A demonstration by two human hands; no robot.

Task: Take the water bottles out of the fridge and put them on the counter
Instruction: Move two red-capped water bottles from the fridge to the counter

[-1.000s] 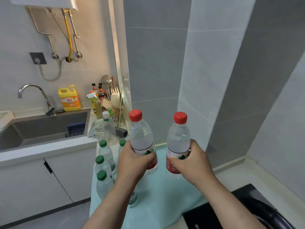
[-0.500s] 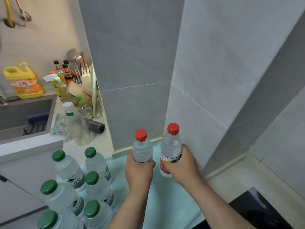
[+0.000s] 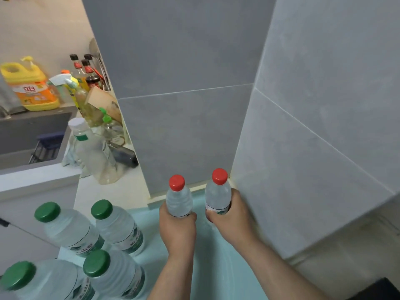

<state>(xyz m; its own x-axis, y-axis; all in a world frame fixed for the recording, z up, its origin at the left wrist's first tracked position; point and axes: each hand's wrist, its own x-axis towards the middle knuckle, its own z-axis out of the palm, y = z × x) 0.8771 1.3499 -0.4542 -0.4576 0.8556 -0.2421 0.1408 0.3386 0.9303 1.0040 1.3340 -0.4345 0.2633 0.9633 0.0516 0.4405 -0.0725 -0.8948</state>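
Observation:
My left hand [image 3: 178,229] grips a clear water bottle with a red cap [image 3: 178,199], held upright. My right hand [image 3: 230,219] grips a second red-capped bottle [image 3: 217,194], also upright, close to the grey tiled wall corner. Both bottles are low over the pale blue mat [image 3: 216,267] on the counter; whether their bases touch it is hidden by my hands. Several green-capped water bottles [image 3: 114,226] stand on the mat at the lower left.
Grey tiled walls [image 3: 184,126] close in behind and to the right of the bottles. At the left lie a sink [image 3: 32,135], a yellow detergent jug [image 3: 30,87], sauce bottles [image 3: 86,72], a spray bottle and a large clear bottle [image 3: 93,148]. A dark object shows at the bottom right.
My hands have carried both red-capped bottles down and forward toward the wall corner. The view has tilted down and closer, so the green-capped bottles look larger at the lower left.

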